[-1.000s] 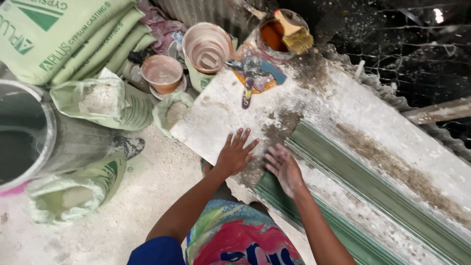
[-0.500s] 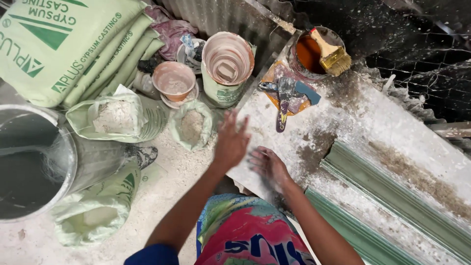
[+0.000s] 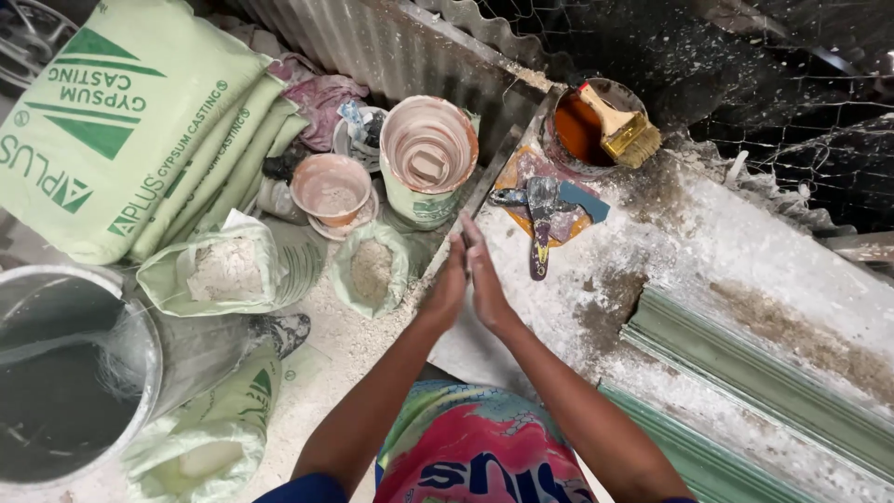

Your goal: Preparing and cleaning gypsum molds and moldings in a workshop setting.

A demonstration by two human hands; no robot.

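My left hand (image 3: 449, 282) and my right hand (image 3: 483, 277) are pressed palm to palm, fingers straight, over the near edge of a white dusty slab (image 3: 708, 233). Neither hand holds anything. Just beyond the fingertips stands a plaster-caked bucket (image 3: 426, 156). To the right of my hands a putty knife (image 3: 539, 224) lies on an orange and blue pad. A small open bag of grey powder (image 3: 371, 268) sits left of my hands.
Green sacks of plaster (image 3: 130, 130) are stacked at the left, with an open bag of white powder (image 3: 223, 270) below them. A large metal drum (image 3: 65, 382) stands at lower left. A pot with a brush (image 3: 596, 126) sits at the back. Green moulding (image 3: 773, 382) runs along the right.
Both hands lifted off the slab, where they were spread flat, and came together palm to palm. The view shifted, bringing the sacks and drum further in.
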